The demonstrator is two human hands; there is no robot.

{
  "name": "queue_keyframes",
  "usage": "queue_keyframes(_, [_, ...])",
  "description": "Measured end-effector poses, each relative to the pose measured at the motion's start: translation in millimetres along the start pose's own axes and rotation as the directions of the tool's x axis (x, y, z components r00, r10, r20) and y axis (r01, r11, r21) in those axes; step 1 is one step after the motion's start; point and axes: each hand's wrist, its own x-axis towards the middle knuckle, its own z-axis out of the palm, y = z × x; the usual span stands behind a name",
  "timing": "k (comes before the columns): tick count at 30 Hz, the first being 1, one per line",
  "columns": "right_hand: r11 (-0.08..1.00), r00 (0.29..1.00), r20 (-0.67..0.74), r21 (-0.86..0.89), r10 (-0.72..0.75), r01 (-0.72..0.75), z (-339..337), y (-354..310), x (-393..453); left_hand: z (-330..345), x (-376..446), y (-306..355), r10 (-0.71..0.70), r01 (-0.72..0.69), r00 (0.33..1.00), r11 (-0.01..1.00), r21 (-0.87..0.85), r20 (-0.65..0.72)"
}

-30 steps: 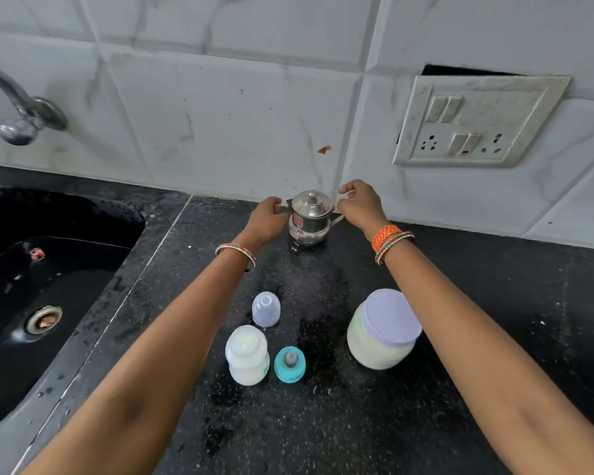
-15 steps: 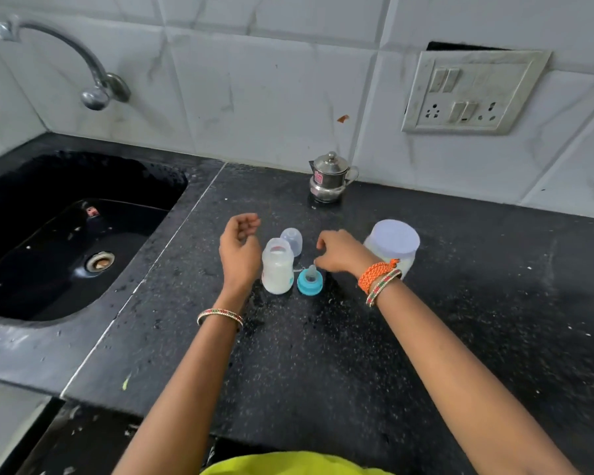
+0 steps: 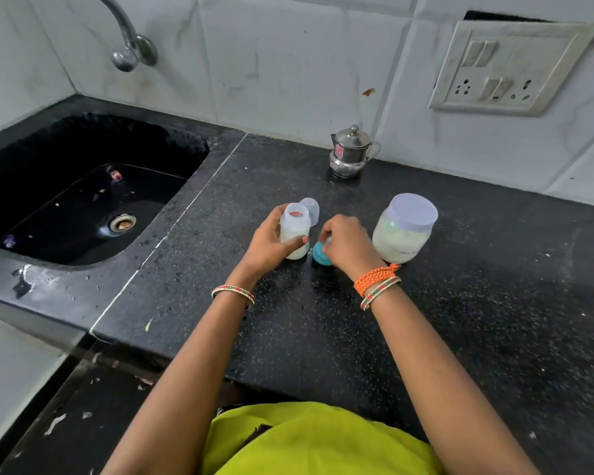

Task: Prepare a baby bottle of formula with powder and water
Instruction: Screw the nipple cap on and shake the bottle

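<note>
A small open baby bottle (image 3: 294,231) with milky white liquid stands on the black counter (image 3: 323,330). My left hand (image 3: 266,246) is wrapped around its body. Just to its right, my right hand (image 3: 345,243) pinches the teal nipple ring (image 3: 320,256), which is tilted at the counter surface. The clear bottle cap (image 3: 311,210) sits behind the bottle. A plastic jar of white powder (image 3: 403,229) with a pale lilac lid stands shut to the right of my right hand. A small steel pot with a lid (image 3: 350,153) stands at the wall.
A black sink (image 3: 83,200) with a drain lies to the left, with a metal tap (image 3: 131,46) above it. A switch and socket panel (image 3: 504,68) is on the tiled wall. The counter's front edge (image 3: 186,354) runs near my body.
Both hands came back from the steel pot at the wall. My left hand closed around the bottle and my right hand took hold of the teal nipple ring.
</note>
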Motion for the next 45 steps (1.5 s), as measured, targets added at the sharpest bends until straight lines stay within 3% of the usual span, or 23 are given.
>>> queue_keyframes(4, [0.994,0.988,-0.150,0.089,-0.047,0.061,-34.2,-13.8,6.1,0.0,-4.3,-10.8,0.015,-0.016,0.999,0.999,-0.040,-0.036])
queue_keyframes(7, [0.971,0.981,-0.119,0.165,-0.155,0.173,-52.6,-31.9,16.3,2.0,-2.8,-11.6,0.010,-0.013,0.999,0.997,-0.080,-0.034])
queue_keyframes(11, [0.963,0.968,-0.065,0.106,-0.241,0.247,-42.9,-47.1,27.3,2.2,-2.1,-13.9,-0.013,0.007,0.999,0.992,-0.125,-0.046])
queue_keyframes(17, [0.974,0.973,0.048,0.008,-0.227,0.227,-39.9,-57.7,36.8,1.0,-2.5,-23.7,-0.023,0.013,0.998,0.988,-0.151,-0.064])
queue_keyframes(24, [0.950,0.976,0.036,-0.222,-0.215,0.218,-43.7,-68.6,35.8,-0.6,-2.0,-26.1,-0.023,0.013,0.998,0.986,-0.163,-0.060])
queue_keyframes(28, [0.978,0.972,0.183,-0.120,-0.148,0.171,-41.4,-57.9,38.5,-1.5,-1.9,-26.3,-0.018,0.009,0.999,0.985,-0.174,-0.051])
queue_keyframes(31, [0.977,0.941,0.276,-0.028,-0.194,0.210,-39.8,-49.1,35.4,-2.2,-1.8,-24.6,-0.024,0.015,0.998,0.985,-0.172,-0.051])
queue_keyframes(33, [0.985,0.958,0.230,0.067,-0.170,0.158,-34.4,-46.6,33.7,-2.1,-2.1,-24.0,-0.028,0.019,0.998,0.984,-0.175,-0.049])
queue_keyframes(35, [0.992,0.993,0.088,0.112,-0.075,0.065,-26.7,-47.2,32.3,-3.0,-2.3,-23.0,-0.028,0.019,0.998,0.984,-0.176,-0.048])
queue_keyframes(40, [0.997,0.999,-0.034,-0.078,0.004,-0.006,-14.2,-51.6,21.8,-5.8,-0.2,-24.7,-0.010,0.005,1.000,0.986,-0.169,-0.030])
queue_keyframes(45, [0.998,0.984,0.173,-0.051,-0.039,0.048,-28.9,-49.2,28.3,-6.5,3.4,-18.9,-0.010,0.009,1.000,0.993,-0.118,-0.012])
